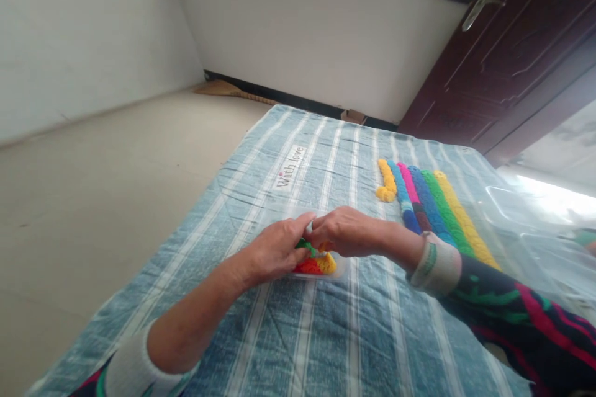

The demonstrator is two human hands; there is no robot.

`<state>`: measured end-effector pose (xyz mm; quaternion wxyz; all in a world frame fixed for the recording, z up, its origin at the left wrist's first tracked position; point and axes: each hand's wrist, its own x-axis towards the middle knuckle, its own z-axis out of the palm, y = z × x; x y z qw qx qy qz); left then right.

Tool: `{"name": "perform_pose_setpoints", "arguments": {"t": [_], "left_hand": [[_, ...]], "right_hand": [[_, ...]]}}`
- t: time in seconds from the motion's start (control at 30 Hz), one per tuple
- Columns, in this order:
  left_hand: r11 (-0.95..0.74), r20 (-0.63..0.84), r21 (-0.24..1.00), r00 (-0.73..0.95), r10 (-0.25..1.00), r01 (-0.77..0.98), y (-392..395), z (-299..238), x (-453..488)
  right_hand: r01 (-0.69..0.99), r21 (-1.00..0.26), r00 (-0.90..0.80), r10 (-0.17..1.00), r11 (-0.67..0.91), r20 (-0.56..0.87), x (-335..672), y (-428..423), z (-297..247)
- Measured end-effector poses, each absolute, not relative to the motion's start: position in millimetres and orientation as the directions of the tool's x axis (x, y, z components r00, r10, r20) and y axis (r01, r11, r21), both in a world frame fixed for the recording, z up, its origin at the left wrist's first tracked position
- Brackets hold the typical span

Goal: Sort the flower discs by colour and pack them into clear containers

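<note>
A shallow clear plastic box lies on the striped tablecloth, holding small crocheted or knitted pieces. Inside are a red piece and a yellow piece along the near side. Over the box's left part, my left hand is closed, with a green piece showing between thumb and fingers. My right hand meets it from the right, its fingertips pinched together over the box. A bit of orange-yellow shows under those fingertips, but what they grip is mostly hidden.
Long rows of pieces in yellow, green, blue and pink lie on the tablecloth to the right. A short yellow row sits at their left. Clear plastic containers stand at the right edge. A broom lies by the wall.
</note>
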<state>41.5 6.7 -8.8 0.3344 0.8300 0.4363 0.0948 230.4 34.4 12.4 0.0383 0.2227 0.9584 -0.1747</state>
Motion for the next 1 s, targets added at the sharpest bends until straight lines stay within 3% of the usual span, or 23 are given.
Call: {"name": "perform_pose_setpoints", "arguments": {"t": [0.27,0.4,0.63,1.0], "left_hand": [[-0.377,-0.166,0.651,0.608,0.777,0.659,8.9,-12.1,39.6],[-0.385,-0.138,0.666,0.613,0.778,0.639,8.9,-10.4,39.8],[-0.384,-0.14,0.637,0.59,0.795,0.668,7.8,-9.1,42.1],[-0.312,-0.161,0.77,0.643,0.748,0.557,14.0,-4.5,50.7]], "right_hand": [[0.447,-0.411,-0.895,0.401,0.795,-0.198,229.6,34.0,9.7],[0.438,-0.447,-0.893,0.433,0.78,-0.119,232.6,31.6,1.9],[0.4,-0.396,-0.898,0.441,0.827,0.012,241.2,22.3,-6.5],[0.324,-0.444,-0.906,0.409,0.836,0.11,242.8,20.9,-17.6]]}}
